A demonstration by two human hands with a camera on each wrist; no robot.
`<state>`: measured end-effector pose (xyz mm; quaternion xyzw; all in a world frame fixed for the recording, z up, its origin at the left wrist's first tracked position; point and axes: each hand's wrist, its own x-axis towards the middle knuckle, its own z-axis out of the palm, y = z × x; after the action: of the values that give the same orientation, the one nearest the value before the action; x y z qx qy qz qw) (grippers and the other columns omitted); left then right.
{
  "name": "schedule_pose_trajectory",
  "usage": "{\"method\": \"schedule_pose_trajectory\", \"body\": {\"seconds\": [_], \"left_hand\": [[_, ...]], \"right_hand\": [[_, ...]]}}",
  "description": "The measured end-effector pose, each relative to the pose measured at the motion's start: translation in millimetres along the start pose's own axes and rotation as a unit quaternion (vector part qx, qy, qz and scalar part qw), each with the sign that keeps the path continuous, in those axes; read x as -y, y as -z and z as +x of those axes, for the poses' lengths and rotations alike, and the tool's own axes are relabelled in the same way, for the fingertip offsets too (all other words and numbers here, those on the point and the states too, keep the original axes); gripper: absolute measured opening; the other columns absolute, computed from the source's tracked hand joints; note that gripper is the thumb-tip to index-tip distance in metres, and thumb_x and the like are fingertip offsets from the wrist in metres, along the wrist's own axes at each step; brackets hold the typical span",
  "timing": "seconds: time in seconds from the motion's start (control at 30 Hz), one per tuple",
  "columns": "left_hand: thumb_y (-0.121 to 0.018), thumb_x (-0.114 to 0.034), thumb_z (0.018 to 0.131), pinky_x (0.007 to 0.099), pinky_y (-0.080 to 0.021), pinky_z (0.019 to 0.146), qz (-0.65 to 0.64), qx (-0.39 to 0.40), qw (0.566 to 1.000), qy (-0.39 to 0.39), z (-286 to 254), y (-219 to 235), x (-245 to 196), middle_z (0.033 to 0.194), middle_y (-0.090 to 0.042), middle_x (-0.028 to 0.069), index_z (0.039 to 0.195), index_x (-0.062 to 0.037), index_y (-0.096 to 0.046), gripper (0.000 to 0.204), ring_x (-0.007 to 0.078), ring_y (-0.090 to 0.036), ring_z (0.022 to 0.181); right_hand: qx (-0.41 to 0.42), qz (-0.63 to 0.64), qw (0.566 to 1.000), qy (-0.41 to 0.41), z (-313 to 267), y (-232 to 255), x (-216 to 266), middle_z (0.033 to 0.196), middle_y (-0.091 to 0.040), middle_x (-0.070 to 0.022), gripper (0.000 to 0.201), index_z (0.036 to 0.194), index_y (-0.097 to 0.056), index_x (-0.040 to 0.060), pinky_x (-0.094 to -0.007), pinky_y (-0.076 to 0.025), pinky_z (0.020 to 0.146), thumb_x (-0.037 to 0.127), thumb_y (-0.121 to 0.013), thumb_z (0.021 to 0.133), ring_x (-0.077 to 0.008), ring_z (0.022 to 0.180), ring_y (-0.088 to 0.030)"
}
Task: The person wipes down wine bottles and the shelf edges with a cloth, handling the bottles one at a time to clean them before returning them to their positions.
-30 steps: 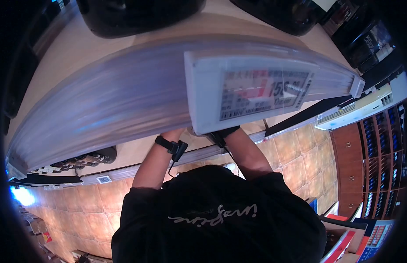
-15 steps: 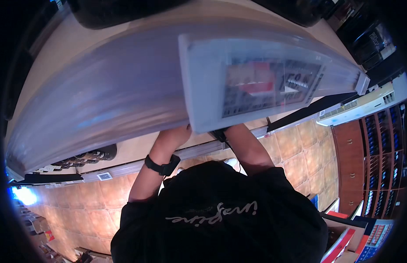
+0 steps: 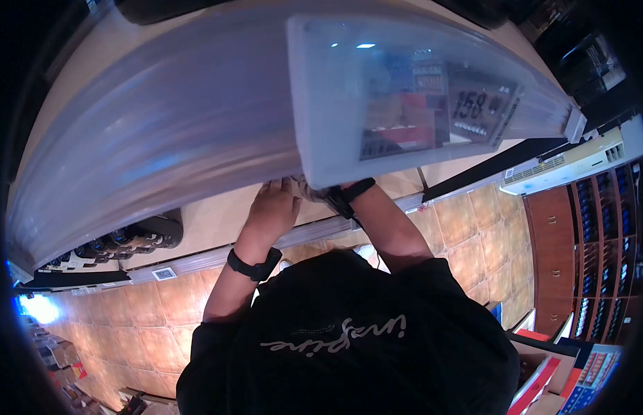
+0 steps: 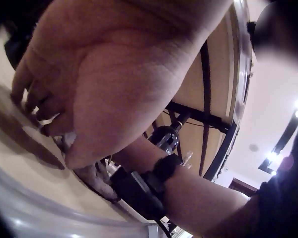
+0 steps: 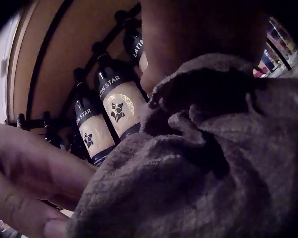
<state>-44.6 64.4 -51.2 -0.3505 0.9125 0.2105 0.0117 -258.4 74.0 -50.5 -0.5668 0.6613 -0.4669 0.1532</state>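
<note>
A crumpled grey cloth (image 5: 188, 178) fills much of the right wrist view. My right hand (image 4: 97, 181) grips it low over the pale shelf board (image 4: 35, 163); the price tag largely hides that hand in the head view. My left hand (image 3: 274, 207) lies just left of the cloth, over the same board. Its fingers (image 4: 49, 106) are loosely extended and slightly spread, tips down at the board, with the thumb close beside the cloth. Fingers (image 5: 35, 168) coming from the left edge of the right wrist view meet the cloth's side.
A clear shelf-edge strip (image 3: 162, 131) with a white price tag (image 3: 404, 104) arches above both hands. Dark bottles (image 3: 141, 235) stand left on the lower shelf. Behind the cloth are several labelled wine bottles (image 5: 121, 106). A wooden wine rack (image 3: 598, 242) stands to the right.
My left hand first drew back from under the strip, then reached forward again to lie beside the cloth. The strip and tag have shifted upward in the head view, uncovering some of the cloth.
</note>
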Motion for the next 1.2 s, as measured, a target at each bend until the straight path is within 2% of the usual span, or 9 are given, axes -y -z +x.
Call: {"method": "schedule_pose_trajectory", "body": {"seconds": [0.23, 0.4, 0.6, 0.73, 0.87, 0.93, 1.07, 1.13, 1.2], "left_hand": [[-0.056, -0.029, 0.103, 0.0445, -0.030, 0.126, 0.017, -0.006, 1.000, 0.004, -1.9, -3.4, -2.7, 0.164, -0.027, 0.0331, 0.153, 0.0104, -0.037, 0.067, 0.0446, -0.029, 0.153], [-0.056, -0.028, 0.101, 0.0469, -0.031, 0.124, 0.027, -0.051, 0.998, -0.021, -1.1, -15.3, 3.2, 0.161, -0.031, 0.0347, 0.151, 0.0123, -0.040, 0.066, 0.0479, -0.033, 0.151], [-0.055, -0.028, 0.101, 0.0481, -0.030, 0.125, 0.018, -0.058, 0.998, -0.027, 1.4, -22.2, 6.8, 0.161, -0.030, 0.0362, 0.151, 0.0135, -0.039, 0.066, 0.0499, -0.032, 0.150], [-0.054, -0.028, 0.102, 0.0471, -0.028, 0.126, 0.021, -0.036, 0.999, -0.021, 1.5, -17.3, 4.4, 0.161, -0.029, 0.0365, 0.151, 0.0136, -0.039, 0.066, 0.0497, -0.030, 0.151], [-0.053, -0.027, 0.102, 0.0466, -0.029, 0.126, -0.008, -0.046, 0.999, -0.025, 0.9, -19.7, 7.9, 0.161, -0.029, 0.0368, 0.150, 0.0134, -0.040, 0.064, 0.0496, -0.030, 0.151], [-0.054, -0.026, 0.102, 0.0456, -0.031, 0.125, -0.009, -0.053, 0.998, -0.034, -1.1, -16.7, 6.8, 0.159, -0.032, 0.0378, 0.149, 0.0138, -0.042, 0.063, 0.0486, -0.033, 0.150], [-0.058, -0.025, 0.100, 0.0441, -0.040, 0.119, -0.110, -0.047, 0.991, -0.060, -4.0, -1.1, -15.9, 0.154, -0.044, 0.0333, 0.142, 0.0097, -0.052, 0.055, 0.0438, -0.044, 0.144], [-0.061, -0.027, 0.099, 0.0438, -0.043, 0.115, -0.174, -0.054, 0.980, -0.084, -2.5, 8.3, -47.8, 0.151, -0.049, 0.0300, 0.138, 0.0073, -0.057, 0.052, 0.0416, -0.050, 0.140], [-0.070, -0.023, 0.096, 0.0413, -0.046, 0.112, -0.209, -0.122, 0.964, -0.113, 5.2, 8.2, -77.0, 0.142, -0.058, 0.0252, 0.138, 0.0036, -0.057, 0.051, 0.0396, -0.055, 0.134]], "right_hand": [[0.010, 0.024, 0.999, -0.037, 19.0, -9.1, 2.9, 0.139, -0.060, -0.0253, 0.069, 0.140, -0.057, 0.0046, -0.0480, -0.046, 0.110, 0.046, -0.075, 0.088, -0.0441, 0.131, -0.056], [-0.023, -0.096, 0.995, -0.013, 32.9, -24.4, -18.1, 0.140, -0.057, -0.0290, 0.085, 0.143, -0.048, -0.0021, -0.0483, -0.046, 0.110, 0.051, -0.078, 0.085, -0.0441, 0.131, -0.057], [0.038, -0.017, 0.997, -0.060, 29.6, -12.8, -2.6, 0.141, -0.054, -0.0333, 0.090, 0.142, -0.042, -0.0030, -0.0477, -0.046, 0.110, 0.052, -0.082, 0.082, -0.0462, 0.133, -0.055], [-0.021, -0.043, 0.997, -0.058, 6.4, 1.9, 9.3, 0.145, -0.051, -0.0327, 0.101, 0.150, -0.035, -0.0048, -0.0483, -0.044, 0.113, 0.051, -0.084, 0.081, -0.0468, 0.136, -0.052], [-0.037, 0.062, 0.996, -0.056, -45.6, 40.9, 18.6, 0.131, -0.063, -0.0193, 0.063, 0.141, -0.053, -0.0018, -0.0370, -0.054, 0.098, 0.029, -0.079, 0.093, -0.0253, 0.121, -0.064], [0.093, 0.251, 0.942, -0.203, -79.9, 80.6, 22.0, 0.123, -0.067, -0.0101, 0.044, 0.138, -0.057, -0.0002, -0.0289, -0.054, 0.090, 0.015, -0.071, 0.099, -0.0142, 0.110, -0.064], [0.002, 0.435, 0.876, -0.208, -148.6, 133.1, 30.6, 0.115, -0.069, -0.0098, 0.034, 0.133, -0.060, -0.0009, -0.0306, -0.055, 0.094, 0.010, -0.065, 0.101, -0.0140, 0.106, -0.067], [-0.023, 0.598, 0.769, -0.224, -181.5, 151.0, 36.1, 0.118, -0.068, -0.0104, 0.033, 0.134, -0.059, -0.0027, -0.0328, -0.052, 0.103, 0.007, -0.057, 0.103, -0.0177, 0.113, -0.066], [-0.151, 0.598, 0.726, -0.303, -209.4, 144.7, 49.4, 0.131, -0.064, -0.0166, 0.045, 0.143, -0.052, -0.0058, -0.0394, -0.046, 0.113, 0.014, -0.052, 0.102, -0.0267, 0.126, -0.061]]}}
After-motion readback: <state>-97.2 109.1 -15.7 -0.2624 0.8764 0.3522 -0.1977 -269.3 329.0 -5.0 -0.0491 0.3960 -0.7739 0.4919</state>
